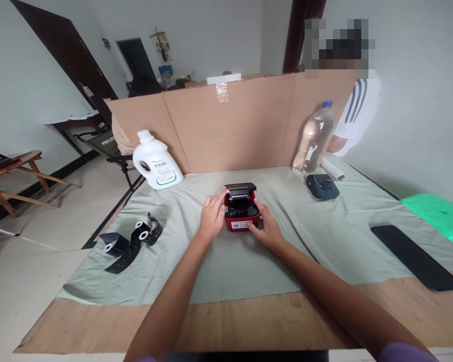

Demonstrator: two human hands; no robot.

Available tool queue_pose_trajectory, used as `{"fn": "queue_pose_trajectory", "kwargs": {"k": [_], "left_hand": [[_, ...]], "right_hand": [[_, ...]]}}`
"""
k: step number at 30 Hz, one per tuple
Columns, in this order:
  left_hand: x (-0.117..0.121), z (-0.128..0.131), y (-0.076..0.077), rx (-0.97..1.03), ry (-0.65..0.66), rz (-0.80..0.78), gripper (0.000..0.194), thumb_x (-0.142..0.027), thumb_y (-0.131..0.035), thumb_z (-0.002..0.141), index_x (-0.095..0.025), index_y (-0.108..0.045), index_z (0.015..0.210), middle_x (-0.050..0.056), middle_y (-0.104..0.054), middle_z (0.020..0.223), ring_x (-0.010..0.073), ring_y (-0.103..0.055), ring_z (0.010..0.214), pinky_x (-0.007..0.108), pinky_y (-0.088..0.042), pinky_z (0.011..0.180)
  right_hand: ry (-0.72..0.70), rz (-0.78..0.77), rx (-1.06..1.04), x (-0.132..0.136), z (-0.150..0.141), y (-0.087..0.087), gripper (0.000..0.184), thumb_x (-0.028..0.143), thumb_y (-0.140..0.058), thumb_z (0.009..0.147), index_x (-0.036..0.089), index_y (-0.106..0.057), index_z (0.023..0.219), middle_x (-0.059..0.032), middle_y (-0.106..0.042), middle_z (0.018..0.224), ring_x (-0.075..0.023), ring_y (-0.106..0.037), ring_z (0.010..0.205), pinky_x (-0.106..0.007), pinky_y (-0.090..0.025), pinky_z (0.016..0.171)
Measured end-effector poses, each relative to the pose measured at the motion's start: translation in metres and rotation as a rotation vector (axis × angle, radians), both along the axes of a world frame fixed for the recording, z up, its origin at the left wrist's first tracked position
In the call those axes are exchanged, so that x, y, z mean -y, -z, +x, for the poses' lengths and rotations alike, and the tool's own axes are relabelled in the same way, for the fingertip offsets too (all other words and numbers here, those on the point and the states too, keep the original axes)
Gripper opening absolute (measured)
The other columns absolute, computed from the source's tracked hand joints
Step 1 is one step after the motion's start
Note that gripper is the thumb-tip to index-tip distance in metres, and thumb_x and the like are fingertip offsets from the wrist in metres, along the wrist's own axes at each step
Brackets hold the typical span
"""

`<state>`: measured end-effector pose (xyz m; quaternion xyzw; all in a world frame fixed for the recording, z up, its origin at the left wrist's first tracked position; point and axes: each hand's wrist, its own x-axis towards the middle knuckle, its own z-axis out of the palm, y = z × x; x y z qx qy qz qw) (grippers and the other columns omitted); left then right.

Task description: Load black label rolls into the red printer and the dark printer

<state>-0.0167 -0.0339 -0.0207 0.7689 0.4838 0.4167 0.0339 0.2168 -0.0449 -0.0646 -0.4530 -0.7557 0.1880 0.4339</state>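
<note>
A small red and black machine that looks like a label printer (241, 222) sits mid-table with its dark lid (243, 188) raised. A roller and dark inner parts show inside, and a white label is on its front. My left hand (212, 215) presses against the printer's left side, fingers extended along it up to the lid's edge. On the opposite side, my right hand (269, 226) grips the body, its thumb at the front label and its fingers along the right wall. Between them the two hands hold the printer.
Black ribbon rolls (132, 240) lie at left, partly unwound. A white jug (156, 163) and a water bottle (314, 141) stand before a cardboard screen (226, 130). At right are a dark device (322, 187), a white roll (332, 168), and a black phone-like slab (417, 257). Another person's sleeve (358, 110) shows behind.
</note>
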Motion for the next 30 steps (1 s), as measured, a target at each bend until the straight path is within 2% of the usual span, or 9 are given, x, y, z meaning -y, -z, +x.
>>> {"fn": "queue_pose_trajectory", "kwargs": {"k": [5,8,11,13,16,21,25,28,30], "left_hand": [[-0.046,0.002,-0.040,-0.085,-0.089,-0.078,0.051,-0.039,-0.032,0.106,-0.022,-0.048,0.151,0.007,-0.051,0.155,0.0273,-0.044,0.137,0.050,-0.035,0.118],[-0.042,0.009,-0.044,-0.055,-0.136,0.008,0.047,-0.038,-0.037,0.105,-0.020,-0.056,0.143,0.008,-0.054,0.151,0.0269,-0.044,0.138,0.048,-0.036,0.117],[-0.030,0.018,-0.043,-0.094,-0.123,0.037,0.036,-0.032,-0.041,0.102,-0.022,-0.070,0.122,0.006,-0.070,0.129,0.0228,-0.061,0.119,0.038,-0.046,0.105],[-0.033,0.026,-0.044,-0.231,-0.060,-0.082,0.030,-0.028,-0.047,0.099,-0.027,-0.075,0.110,0.002,-0.076,0.114,0.0209,-0.068,0.104,0.032,-0.051,0.090],[-0.053,0.039,-0.052,-0.482,0.035,-0.245,0.025,-0.025,-0.056,0.093,-0.031,-0.077,0.106,0.001,-0.078,0.109,0.0226,-0.071,0.098,0.031,-0.050,0.080],[-0.085,0.060,-0.062,-0.729,0.094,-0.475,0.012,-0.026,-0.070,0.081,-0.024,-0.080,0.088,0.008,-0.077,0.089,0.0260,-0.071,0.084,0.031,-0.048,0.072],[-0.086,0.068,-0.064,-0.737,0.117,-0.533,0.009,-0.021,-0.072,0.076,-0.021,-0.079,0.082,0.008,-0.076,0.083,0.0246,-0.070,0.079,0.030,-0.049,0.071],[-0.078,0.060,-0.068,-0.672,0.147,-0.416,0.013,-0.022,-0.070,0.080,-0.019,-0.079,0.088,0.010,-0.077,0.091,0.0257,-0.070,0.088,0.032,-0.050,0.078],[-0.066,0.042,-0.072,-0.479,0.140,-0.296,0.022,-0.025,-0.069,0.083,-0.019,-0.078,0.102,0.008,-0.077,0.101,0.0229,-0.070,0.092,0.031,-0.051,0.082]], "right_hand": [[-0.007,-0.015,-0.017,0.000,0.001,0.000,0.082,0.034,-0.064,0.087,0.035,-0.026,0.160,-0.0094,-0.051,0.144,-0.0281,-0.060,0.121,-0.044,-0.056,0.095],[-0.018,-0.024,-0.025,0.001,0.002,0.000,0.081,0.035,-0.063,0.088,0.035,-0.025,0.160,-0.0097,-0.048,0.145,-0.0280,-0.060,0.122,-0.044,-0.056,0.097],[-0.027,-0.032,-0.029,0.000,0.003,0.001,0.083,0.038,-0.064,0.088,0.035,-0.024,0.161,-0.0107,-0.047,0.146,-0.0286,-0.059,0.123,-0.045,-0.056,0.096],[-0.034,-0.033,-0.028,0.000,0.004,0.002,0.085,0.041,-0.065,0.088,0.034,-0.023,0.161,-0.0112,-0.047,0.145,-0.0292,-0.059,0.123,-0.045,-0.056,0.096],[-0.041,-0.026,-0.025,-0.001,0.004,0.002,0.085,0.043,-0.066,0.088,0.033,-0.023,0.161,-0.0114,-0.048,0.143,-0.0300,-0.057,0.126,-0.046,-0.054,0.100],[-0.046,-0.035,-0.029,-0.002,0.005,0.001,0.081,0.043,-0.065,0.089,0.033,-0.027,0.160,-0.0111,-0.049,0.142,-0.0299,-0.058,0.125,-0.045,-0.055,0.099],[-0.046,-0.049,-0.029,-0.005,0.006,0.003,0.079,0.044,-0.065,0.089,0.033,-0.029,0.159,-0.0111,-0.050,0.141,-0.0303,-0.060,0.120,-0.045,-0.056,0.095],[-0.053,-0.046,-0.042,-0.007,0.008,0.006,0.078,0.046,-0.064,0.090,0.031,-0.030,0.159,-0.0121,-0.051,0.137,-0.0271,-0.064,0.104,-0.044,-0.057,0.089],[-0.060,-0.040,-0.050,-0.008,0.009,0.008,0.077,0.046,-0.063,0.091,0.030,-0.031,0.158,-0.0124,-0.052,0.134,-0.0247,-0.065,0.095,-0.043,-0.057,0.086]]}}
